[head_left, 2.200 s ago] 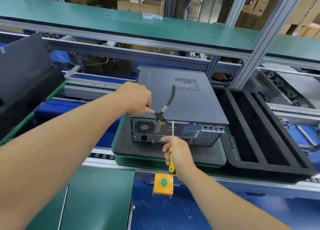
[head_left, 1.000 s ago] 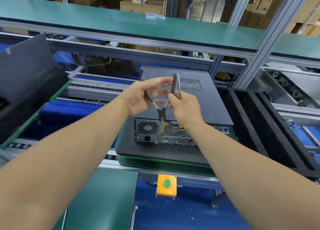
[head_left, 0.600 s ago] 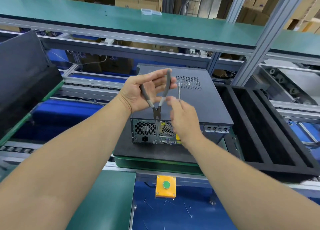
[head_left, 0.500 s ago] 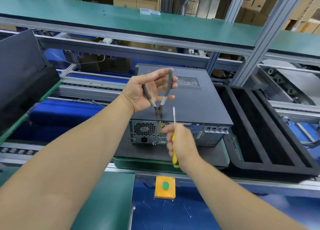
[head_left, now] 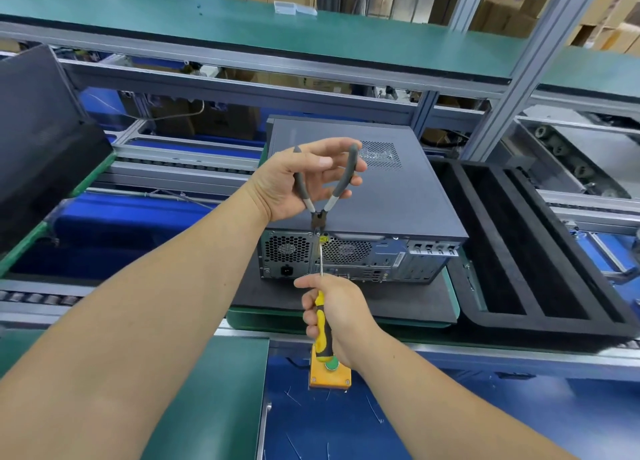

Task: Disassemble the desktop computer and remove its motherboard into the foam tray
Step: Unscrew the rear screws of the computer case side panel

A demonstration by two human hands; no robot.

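A dark grey desktop computer (head_left: 374, 196) lies flat on a black foam pad (head_left: 398, 303), its rear panel with fans and ports facing me. My left hand (head_left: 294, 182) holds grey-handled pliers (head_left: 323, 196) with the handles spread; the jaws point down at the top rear edge of the case. My right hand (head_left: 332, 307) grips a yellow-and-black screwdriver (head_left: 320, 324), whose thin shaft points up toward the pliers' jaws at the rear panel. A black foam tray (head_left: 540, 324) with long slots lies right of the computer.
A green pallet (head_left: 277, 321) carries the foam pad on a roller conveyor. A yellow box with a green button (head_left: 330, 373) sits at the front rail. Another black foam piece (head_left: 38, 147) leans at the left. A green shelf (head_left: 311, 40) runs overhead.
My right hand dropped from beside the pliers' handles to in front of the rear panel, the screwdriver now pointing up at the jaws. My left hand lowered the pliers to the case's rear edge.
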